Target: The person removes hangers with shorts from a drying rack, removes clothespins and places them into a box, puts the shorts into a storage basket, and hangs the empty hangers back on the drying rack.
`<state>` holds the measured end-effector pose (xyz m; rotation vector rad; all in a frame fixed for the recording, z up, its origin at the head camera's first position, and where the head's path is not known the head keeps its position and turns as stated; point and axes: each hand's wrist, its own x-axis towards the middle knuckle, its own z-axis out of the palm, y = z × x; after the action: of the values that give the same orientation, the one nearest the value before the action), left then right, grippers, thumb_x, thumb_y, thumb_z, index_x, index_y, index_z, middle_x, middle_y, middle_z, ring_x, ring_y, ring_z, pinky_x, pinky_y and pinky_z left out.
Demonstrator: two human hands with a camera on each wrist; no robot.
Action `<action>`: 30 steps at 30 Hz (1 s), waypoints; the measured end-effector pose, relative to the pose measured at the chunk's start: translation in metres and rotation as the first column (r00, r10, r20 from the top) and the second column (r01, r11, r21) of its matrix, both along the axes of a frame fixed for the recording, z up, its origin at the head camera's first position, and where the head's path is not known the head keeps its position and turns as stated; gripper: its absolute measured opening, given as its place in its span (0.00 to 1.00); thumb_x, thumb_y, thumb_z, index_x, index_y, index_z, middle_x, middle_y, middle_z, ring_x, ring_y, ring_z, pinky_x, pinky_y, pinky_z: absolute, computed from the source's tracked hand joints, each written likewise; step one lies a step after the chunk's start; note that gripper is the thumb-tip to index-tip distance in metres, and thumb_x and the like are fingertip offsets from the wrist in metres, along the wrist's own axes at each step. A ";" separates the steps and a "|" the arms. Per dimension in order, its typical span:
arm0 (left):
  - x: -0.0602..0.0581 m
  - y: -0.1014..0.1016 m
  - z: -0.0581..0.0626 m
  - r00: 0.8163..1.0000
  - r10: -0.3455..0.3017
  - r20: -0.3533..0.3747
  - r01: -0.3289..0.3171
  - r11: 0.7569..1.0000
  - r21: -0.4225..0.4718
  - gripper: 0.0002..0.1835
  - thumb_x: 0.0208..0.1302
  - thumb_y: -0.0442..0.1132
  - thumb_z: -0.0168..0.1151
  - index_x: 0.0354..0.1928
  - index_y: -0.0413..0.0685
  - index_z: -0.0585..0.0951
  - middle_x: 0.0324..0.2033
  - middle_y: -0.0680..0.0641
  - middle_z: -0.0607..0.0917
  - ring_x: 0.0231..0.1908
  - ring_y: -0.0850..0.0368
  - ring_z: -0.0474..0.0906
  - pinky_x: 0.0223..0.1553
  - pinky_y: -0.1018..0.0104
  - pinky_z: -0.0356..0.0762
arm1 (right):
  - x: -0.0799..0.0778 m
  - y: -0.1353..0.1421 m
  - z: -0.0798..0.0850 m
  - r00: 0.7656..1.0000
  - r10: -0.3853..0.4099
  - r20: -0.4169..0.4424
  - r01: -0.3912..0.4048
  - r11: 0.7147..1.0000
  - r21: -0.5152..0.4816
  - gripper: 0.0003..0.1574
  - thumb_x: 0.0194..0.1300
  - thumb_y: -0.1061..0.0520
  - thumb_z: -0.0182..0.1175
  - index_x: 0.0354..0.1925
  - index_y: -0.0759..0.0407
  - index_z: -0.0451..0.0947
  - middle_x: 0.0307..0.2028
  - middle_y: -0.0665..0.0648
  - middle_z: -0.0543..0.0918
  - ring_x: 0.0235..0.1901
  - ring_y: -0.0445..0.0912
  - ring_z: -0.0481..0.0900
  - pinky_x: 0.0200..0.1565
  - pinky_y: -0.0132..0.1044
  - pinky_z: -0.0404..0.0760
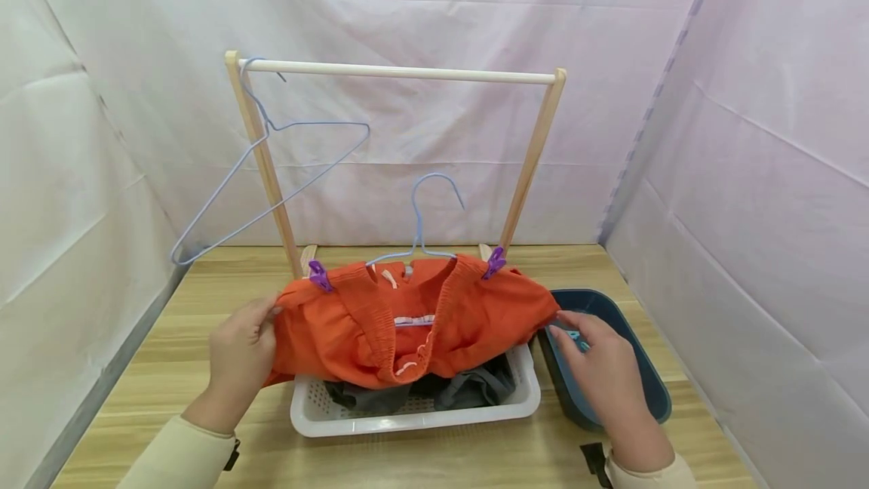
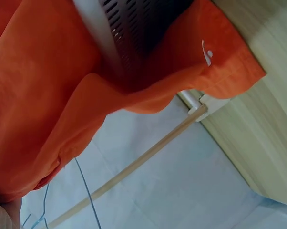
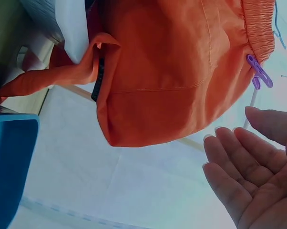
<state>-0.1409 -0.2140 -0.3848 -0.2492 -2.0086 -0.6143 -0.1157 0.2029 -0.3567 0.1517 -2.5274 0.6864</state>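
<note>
A pair of orange shorts with a ribbed elastic waistband hangs from a blue wire hanger. Two purple clothespins, the left clothespin and the right clothespin, clip the waistband. My left hand pinches the shorts at their left edge; in the left wrist view only a bit of that hand shows. Beside the right edge is my right hand, its fingers loosely extended. The right wrist view shows this hand apart from the cloth, nothing in its grasp.
Under the shorts stands a white basket holding dark clothes. A dark blue bin with light-blue clips sits at the right. Behind is a rack, with another blue hanger on its left end.
</note>
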 end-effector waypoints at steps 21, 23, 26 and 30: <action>-0.001 0.001 -0.025 0.997 -0.076 0.017 0.077 0.994 -0.082 0.15 0.41 0.15 0.65 0.33 0.35 0.84 0.27 0.39 0.86 0.27 0.44 0.84 0.29 0.50 0.80 | -0.012 -0.013 0.012 0.993 0.119 -0.013 -0.119 0.993 0.012 0.22 0.56 0.62 0.69 0.50 0.67 0.81 0.46 0.62 0.84 0.47 0.57 0.81 0.46 0.54 0.80; -0.001 0.001 -0.027 0.996 -0.084 0.029 0.086 0.993 -0.086 0.16 0.41 0.15 0.65 0.34 0.34 0.84 0.28 0.38 0.86 0.28 0.43 0.84 0.29 0.49 0.80 | -0.014 -0.014 0.013 0.992 0.126 -0.002 -0.126 0.992 0.014 0.23 0.56 0.61 0.70 0.51 0.67 0.80 0.46 0.62 0.84 0.47 0.56 0.81 0.47 0.53 0.80; -0.001 0.001 -0.029 0.995 -0.093 0.038 0.096 0.991 -0.092 0.16 0.40 0.15 0.66 0.35 0.33 0.84 0.27 0.38 0.86 0.27 0.43 0.84 0.29 0.50 0.80 | -0.017 -0.016 0.013 0.990 0.141 0.027 -0.142 0.990 0.016 0.25 0.57 0.60 0.70 0.52 0.67 0.79 0.48 0.62 0.83 0.49 0.56 0.80 0.48 0.54 0.80; -0.001 0.001 -0.032 0.995 -0.097 0.031 0.100 0.988 -0.118 0.16 0.39 0.16 0.67 0.35 0.33 0.84 0.27 0.38 0.86 0.28 0.43 0.83 0.30 0.51 0.80 | -0.021 -0.018 0.013 0.983 0.164 0.087 -0.167 0.986 0.017 0.28 0.58 0.59 0.69 0.55 0.66 0.78 0.52 0.64 0.81 0.53 0.58 0.78 0.50 0.55 0.79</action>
<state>-0.1418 -0.2132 -0.4170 -0.4168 -2.0691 -0.5621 -0.1368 0.1848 -0.3433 0.3515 -2.6269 0.7414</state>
